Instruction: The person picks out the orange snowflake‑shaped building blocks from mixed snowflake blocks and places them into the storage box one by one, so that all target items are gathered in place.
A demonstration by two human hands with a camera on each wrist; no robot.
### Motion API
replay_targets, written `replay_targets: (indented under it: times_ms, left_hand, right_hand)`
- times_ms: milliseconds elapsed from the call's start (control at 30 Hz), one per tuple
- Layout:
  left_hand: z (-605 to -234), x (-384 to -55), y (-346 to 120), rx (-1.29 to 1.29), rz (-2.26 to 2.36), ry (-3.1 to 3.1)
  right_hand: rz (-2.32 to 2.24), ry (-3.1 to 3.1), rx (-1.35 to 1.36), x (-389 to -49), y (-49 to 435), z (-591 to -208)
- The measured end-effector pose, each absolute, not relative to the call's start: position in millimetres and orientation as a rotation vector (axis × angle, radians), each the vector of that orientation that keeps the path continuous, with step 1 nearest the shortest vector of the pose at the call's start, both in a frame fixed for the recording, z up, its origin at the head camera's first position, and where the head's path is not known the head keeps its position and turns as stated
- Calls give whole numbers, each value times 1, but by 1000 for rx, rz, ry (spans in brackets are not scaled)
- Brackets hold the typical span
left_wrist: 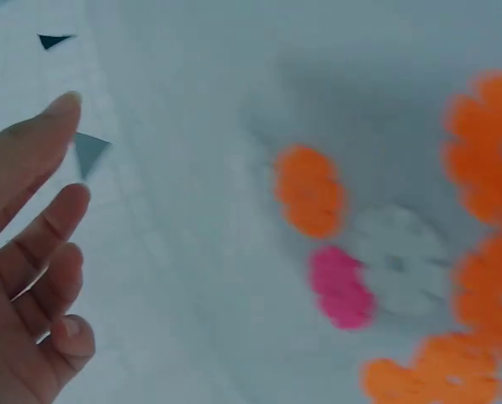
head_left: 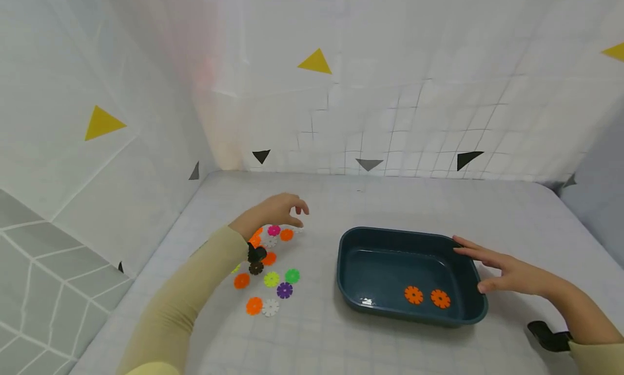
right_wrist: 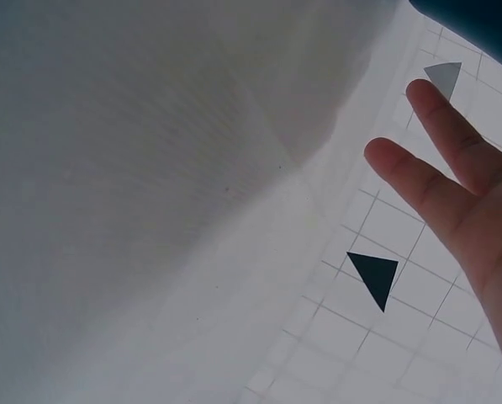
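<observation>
My left hand (head_left: 279, 208) hovers above the far end of a scatter of notched plastic discs, its fingers loosely bent and nothing between them. Beneath and near it lie a pink disc (head_left: 274, 230), an orange disc (head_left: 286, 234) and a white disc (left_wrist: 395, 263). To the right stands a dark blue rectangular basin (head_left: 370, 277). Inside its near side are two orange discs, one more central (head_left: 414, 295) and one closer to the right wall (head_left: 441, 298). My right hand (head_left: 519, 272) rests its outstretched, spread fingers and thumb at the basin's right rim.
More discs lie closer to me on the left: green (head_left: 292, 276), purple (head_left: 285, 290), yellow (head_left: 271, 279), and several orange and white ones. The left forearm hides part of the scatter. White sheeting (head_left: 419, 120) with triangular marks rises behind the pale table (head_left: 312, 342).
</observation>
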State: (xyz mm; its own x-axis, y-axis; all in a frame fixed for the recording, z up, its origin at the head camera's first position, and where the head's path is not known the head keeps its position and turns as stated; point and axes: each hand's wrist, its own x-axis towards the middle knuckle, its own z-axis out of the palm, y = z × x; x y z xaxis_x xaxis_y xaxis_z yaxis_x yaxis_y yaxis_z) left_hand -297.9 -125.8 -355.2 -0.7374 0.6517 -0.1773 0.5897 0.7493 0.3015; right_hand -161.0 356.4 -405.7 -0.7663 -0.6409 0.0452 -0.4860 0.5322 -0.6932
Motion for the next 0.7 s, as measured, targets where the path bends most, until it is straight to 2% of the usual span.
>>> replay_targets:
  times_ms: [333, 700]
  left_hand:
    - [-398, -308, -160, 650, 524, 2614]
    - [-414, -310, -164, 600, 496, 2577]
  right_hand:
    - [-1063, 2558, -938, -160, 357, -406]
    - [-1067, 2550, -913, -160, 357, -406]
